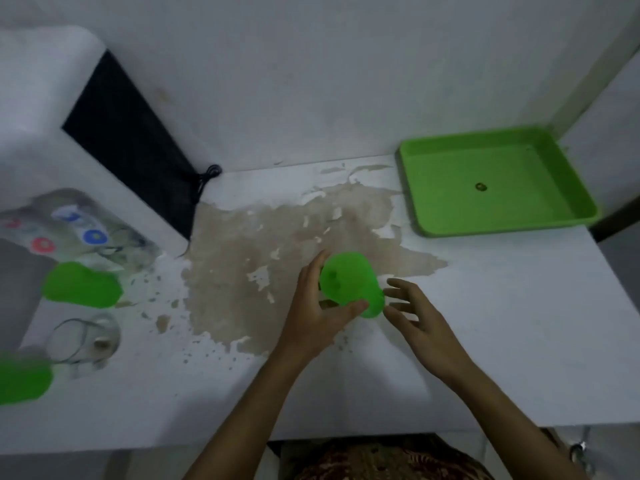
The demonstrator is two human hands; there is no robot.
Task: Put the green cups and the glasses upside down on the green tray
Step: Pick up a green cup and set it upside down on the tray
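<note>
My left hand (317, 306) grips a green cup (349, 284) above the middle of the white table, thumb under it and fingers behind. My right hand (412, 310) is open just right of the cup, fingertips close to its rim end. The green tray (498, 183) lies at the far right of the table with nothing standing on it. At the left are a second green cup (81, 285), a third green cup (22, 379) at the frame edge, a clear glass (85, 337) and a glass with coloured dots (86, 230).
The white table (485, 341) has a large brown patch of worn surface (277, 254) in the middle. A black cloth with a cord (138, 147) leans at the back left against a white appliance (38, 91). White walls close the back and right.
</note>
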